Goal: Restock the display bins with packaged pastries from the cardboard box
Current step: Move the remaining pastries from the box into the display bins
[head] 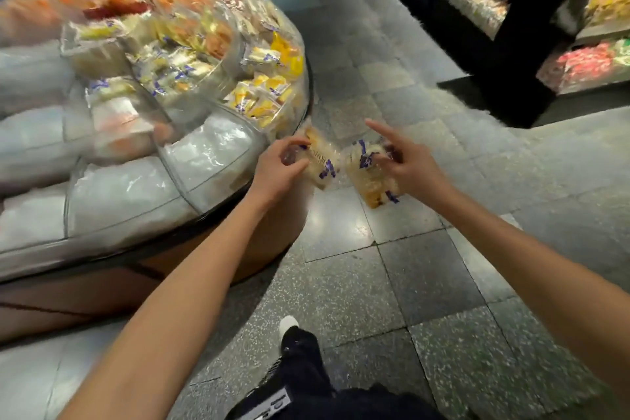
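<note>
My left hand [278, 167] grips a clear-wrapped pastry pack [322, 160] with purple print, held right beside the rounded edge of the display stand. My right hand [407, 165] grips a second pastry pack [370, 182] over the floor, with its forefinger stretched out. The two packs nearly touch. The stand's clear bins [218, 160] hold yellow pastry packs [262, 97] at the far end and white-wrapped goods nearer me. No cardboard box is in view.
The rounded display stand [266, 249] has a brown base on my left. Grey tiled floor [409, 283] spreads ahead. A black shelf unit [518, 54] with coloured goods stands at the back right. My dark trouser leg and shoe [296, 348] are below.
</note>
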Available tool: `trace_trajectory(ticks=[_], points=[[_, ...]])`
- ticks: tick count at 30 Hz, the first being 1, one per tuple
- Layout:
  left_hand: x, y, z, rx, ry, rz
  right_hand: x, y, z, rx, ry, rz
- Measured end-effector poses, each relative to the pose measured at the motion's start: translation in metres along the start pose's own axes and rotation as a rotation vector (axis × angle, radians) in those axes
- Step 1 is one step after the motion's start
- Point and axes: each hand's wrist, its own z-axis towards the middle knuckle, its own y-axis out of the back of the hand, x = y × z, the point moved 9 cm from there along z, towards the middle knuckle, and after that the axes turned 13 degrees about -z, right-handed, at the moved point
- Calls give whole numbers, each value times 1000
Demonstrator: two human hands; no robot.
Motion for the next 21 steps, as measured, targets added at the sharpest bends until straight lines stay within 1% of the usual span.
trace_trajectory(ticks=[2, 6, 12, 16, 21], points=[[7, 39, 3, -89, 35, -32, 25, -20, 25, 33, 53, -12], [21, 109, 14, -204, 61, -73, 69, -68, 76, 103, 66, 0], [53, 217, 44, -291, 110, -71, 124, -154, 156, 215, 51, -9], [82, 292, 62, -341, 156, -74, 174, -202, 201, 252, 81, 29], [109, 365, 76, -407, 225, -108, 218, -263, 254, 310, 164, 37]])
